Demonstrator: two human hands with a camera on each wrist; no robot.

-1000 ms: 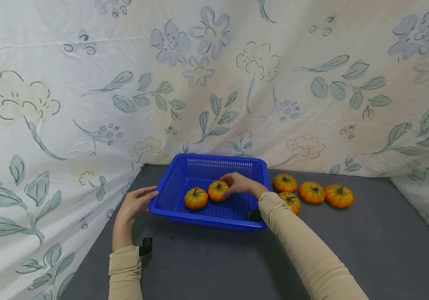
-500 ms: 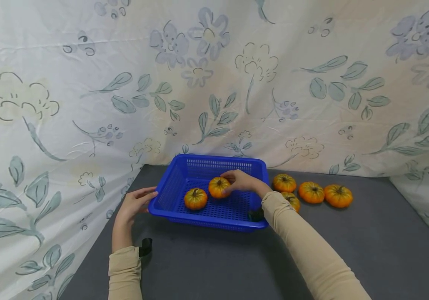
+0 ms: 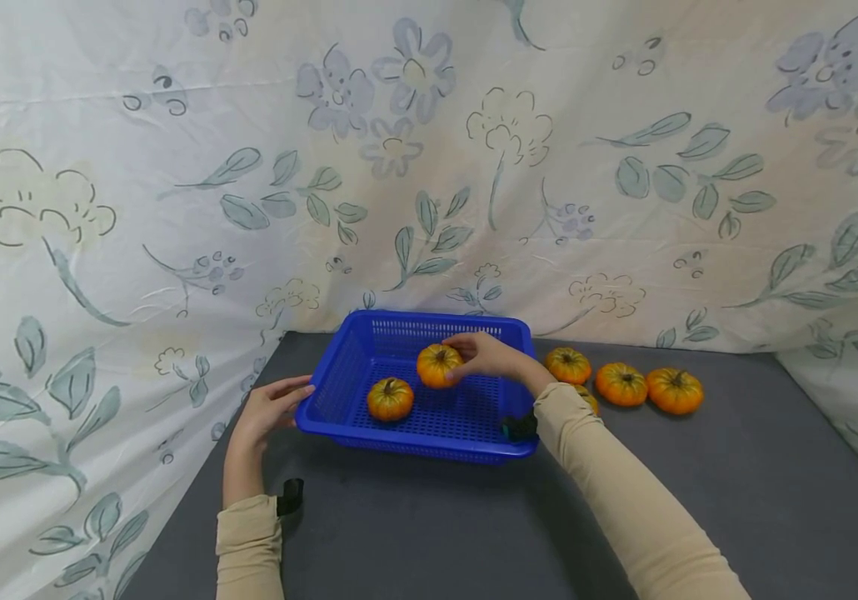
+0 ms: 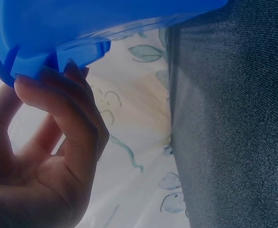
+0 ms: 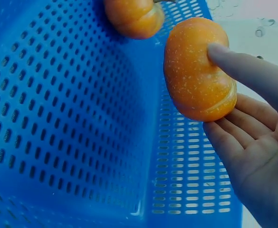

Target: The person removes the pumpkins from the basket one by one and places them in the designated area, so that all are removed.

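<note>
My right hand (image 3: 491, 357) holds a small orange pumpkin (image 3: 438, 367) between thumb and fingers, over the inside of a blue plastic basket (image 3: 417, 448). The right wrist view shows this pumpkin (image 5: 196, 71) raised off the perforated floor, with the thumb on one side and the fingers on the other. A second pumpkin (image 3: 390, 400) sits on the basket's floor to the left. At the basket's left side, my left hand (image 3: 270, 408) grips the rim. In the left wrist view its curled fingers (image 4: 79, 128) meet the underside of the blue rim (image 4: 34, 61).
Several more pumpkins lie on the dark grey table to the right of the basket, among them a middle pumpkin (image 3: 621, 384) and a right-hand pumpkin (image 3: 675, 391). One is partly hidden by the right sleeve. A floral cloth (image 3: 414, 167) hangs behind the table.
My right hand has lifted the pumpkin up from beside the other one, moving slightly away from me. The left hand stays at the basket's rim.
</note>
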